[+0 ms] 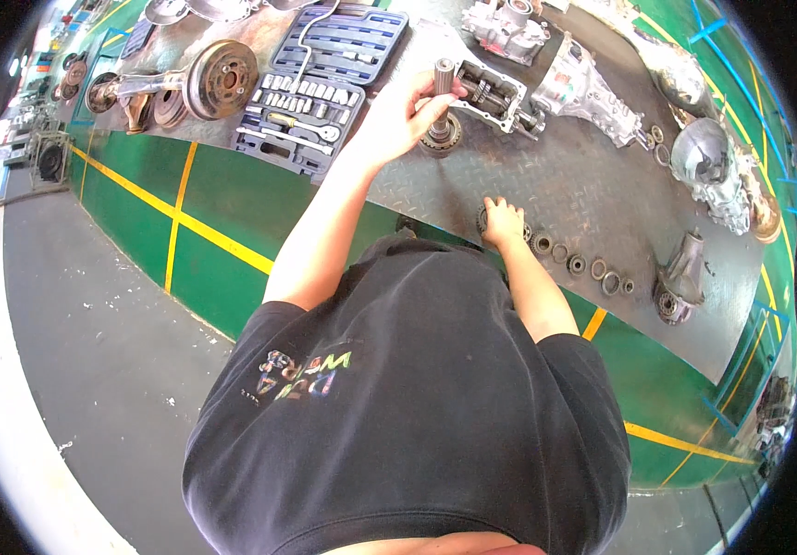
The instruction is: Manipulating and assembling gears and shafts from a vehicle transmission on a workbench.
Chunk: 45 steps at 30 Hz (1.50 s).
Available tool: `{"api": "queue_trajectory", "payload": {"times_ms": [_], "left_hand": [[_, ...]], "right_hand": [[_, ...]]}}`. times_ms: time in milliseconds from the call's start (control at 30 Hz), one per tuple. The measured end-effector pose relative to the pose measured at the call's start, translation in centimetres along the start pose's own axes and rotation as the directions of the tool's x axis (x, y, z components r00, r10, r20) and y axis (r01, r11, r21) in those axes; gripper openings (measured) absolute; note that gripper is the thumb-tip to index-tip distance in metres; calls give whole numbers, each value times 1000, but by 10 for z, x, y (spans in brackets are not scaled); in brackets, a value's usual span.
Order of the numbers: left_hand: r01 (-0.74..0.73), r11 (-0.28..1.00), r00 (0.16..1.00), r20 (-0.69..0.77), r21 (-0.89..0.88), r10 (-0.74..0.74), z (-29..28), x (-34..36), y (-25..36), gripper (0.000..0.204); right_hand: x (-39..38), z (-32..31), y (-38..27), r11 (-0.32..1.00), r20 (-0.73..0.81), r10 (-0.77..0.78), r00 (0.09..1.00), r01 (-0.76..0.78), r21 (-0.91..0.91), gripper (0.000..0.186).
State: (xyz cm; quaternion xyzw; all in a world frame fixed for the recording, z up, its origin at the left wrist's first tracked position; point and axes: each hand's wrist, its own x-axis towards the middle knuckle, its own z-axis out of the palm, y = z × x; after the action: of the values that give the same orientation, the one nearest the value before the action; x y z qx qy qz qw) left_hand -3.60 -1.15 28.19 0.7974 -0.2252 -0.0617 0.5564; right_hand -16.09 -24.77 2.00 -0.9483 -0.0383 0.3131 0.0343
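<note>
My left hand [405, 118] is wrapped round a splined metal shaft [444, 78], which stands upright on the table with a gear [442, 136] at its lower end. Near the table's front edge, my right hand [505, 223] has its fingers curled over a dark gear [482, 219], mostly hidden beneath the hand. To the right of that hand runs a row of rings and small gears, among them a bearing-like ring [577, 265]. Just beyond the shaft lies an opened gearbox housing [491, 95] with gears inside.
A blue socket set case [301, 129] lies open on the left of the metal-topped table [426, 190]. Farther left is an axle with a brake drum [222, 80]. Gearbox castings [588, 92] and a bell-shaped housing [702, 153] stand to the right, a differential-like casting [685, 277] near the right edge.
</note>
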Motion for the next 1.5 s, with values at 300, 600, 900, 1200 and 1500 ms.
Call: {"api": "queue_trajectory", "payload": {"times_ms": [300, 600, 900, 1200, 1500], "left_hand": [[-10, 996, 999, -46, -89, 6, -1, -2, 0, 25], [-184, 982, 966, -179, 37, 188, 8, 2, -57, 34], [-255, 965, 943, -207, 52, 261, 9, 2, -40, 35], [-321, 938, 926, -254, -134, 280, 6, -8, -28, 84], [-290, 851, 944, -274, -437, 181, 23, -9, -36, 92]], "right_hand": [[3, -47, 10, 69, -167, 112, 980, 160, 985, 83], [-71, -262, -41, -478, -738, -128, 663, 610, 631, 59], [-94, -338, -89, 686, -940, -175, 295, 721, 99, 63], [-73, -295, -93, 742, -860, -238, 451, 655, 138, 63], [-53, -288, -81, 616, -876, -311, 368, 780, 109, 30]]}}
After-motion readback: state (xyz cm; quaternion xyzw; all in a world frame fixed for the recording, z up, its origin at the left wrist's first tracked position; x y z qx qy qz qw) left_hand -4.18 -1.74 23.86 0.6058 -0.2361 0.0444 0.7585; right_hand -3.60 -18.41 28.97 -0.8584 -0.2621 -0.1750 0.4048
